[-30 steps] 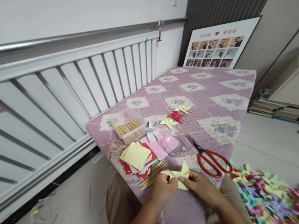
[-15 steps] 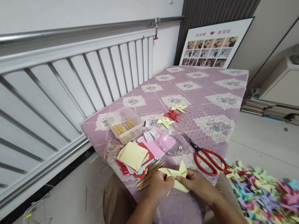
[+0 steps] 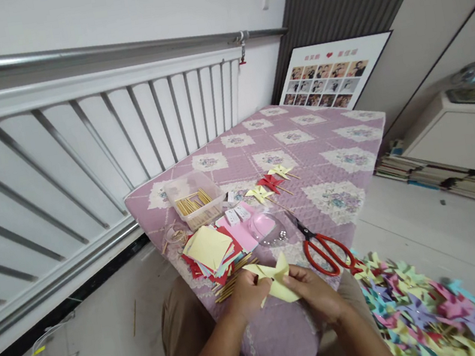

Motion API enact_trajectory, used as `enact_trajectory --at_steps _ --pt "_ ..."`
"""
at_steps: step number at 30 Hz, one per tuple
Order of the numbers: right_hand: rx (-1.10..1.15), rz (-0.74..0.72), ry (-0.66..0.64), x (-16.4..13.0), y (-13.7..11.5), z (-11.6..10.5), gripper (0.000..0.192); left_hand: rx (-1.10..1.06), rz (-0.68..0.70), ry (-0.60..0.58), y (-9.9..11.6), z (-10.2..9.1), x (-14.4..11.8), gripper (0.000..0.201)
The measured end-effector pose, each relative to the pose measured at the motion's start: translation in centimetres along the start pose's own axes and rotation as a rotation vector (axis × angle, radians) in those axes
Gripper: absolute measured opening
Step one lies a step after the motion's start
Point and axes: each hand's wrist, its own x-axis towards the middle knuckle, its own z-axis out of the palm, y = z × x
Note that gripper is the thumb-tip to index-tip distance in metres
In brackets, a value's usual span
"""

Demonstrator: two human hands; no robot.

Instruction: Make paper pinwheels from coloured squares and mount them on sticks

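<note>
A pale yellow paper pinwheel [image 3: 282, 286] is held between both hands above the near edge of the table. My left hand [image 3: 248, 293] pinches its left side near the centre, thumb on top. On the right side, my right hand [image 3: 310, 288] grips a blade with thumb and fingers. Close to my left hand lie several thin wooden sticks [image 3: 226, 287] and a stack of square paper sheets [image 3: 209, 248], yellow on top with red below. Red-handled scissors [image 3: 322, 249] rest to the right of my hands. Beyond them sit two yellow pinwheels and a red pinwheel [image 3: 271, 183].
A clear plastic box [image 3: 196, 200] holds short sticks. Next to it are small white boxes [image 3: 237, 215], pink paper [image 3: 240, 235] and a clear dish [image 3: 268, 228] with small metal pieces. Many colourful pinwheels [image 3: 424, 311] are heaped at lower right. A white radiator [image 3: 129, 129] borders the table.
My right thumb has moved from the pinwheel's centre out to its right side. The whole view has shifted slightly, and the hands with the pinwheel sit a little further left.
</note>
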Motion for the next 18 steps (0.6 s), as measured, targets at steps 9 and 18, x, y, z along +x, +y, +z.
enact_trajectory --at_steps 9,18 --pt "-0.047 -0.153 0.418 1.8 2.2 -0.6 0.035 -0.764 -0.149 0.086 1.4 -2.8 -1.8 0.032" --pt "-0.901 -0.545 0.367 2.6 2.2 1.8 0.011 -0.826 -0.143 -0.027 1.6 -3.7 -2.3 0.033"
